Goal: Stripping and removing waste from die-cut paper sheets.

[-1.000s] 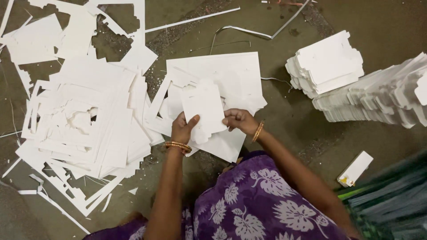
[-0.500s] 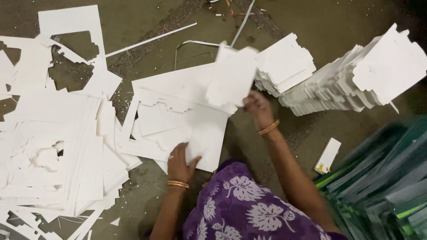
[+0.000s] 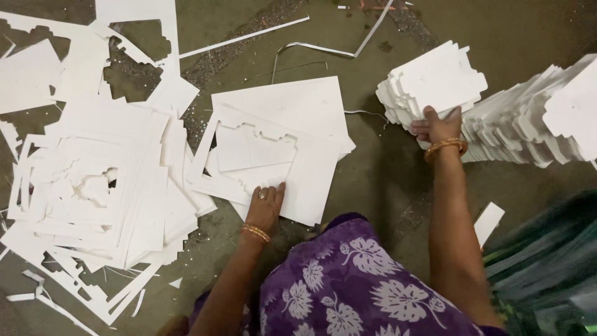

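Note:
My left hand (image 3: 266, 208) lies flat, fingers spread, on the near edge of a white card sheet (image 3: 311, 168) that has a stepped shape punched into it. More sheets lie under it on the floor. My right hand (image 3: 438, 127) reaches out to the right and rests with its fingers against the near side of a short stack of white cut-out pieces (image 3: 435, 81). No loose piece shows in that hand. Both wrists wear gold bangles.
A long slanting row of stacked cut-outs (image 3: 541, 124) runs along the right. A heap of empty white card frames (image 3: 93, 186) covers the left floor. Thin card strips (image 3: 336, 50) lie at the back. A small white offcut (image 3: 488, 223) sits beside green bundles (image 3: 547, 267).
My right hand carried a cut-out piece from the sheet over to the stack on the right and set it there. My left hand dropped flat onto the sheet's near edge.

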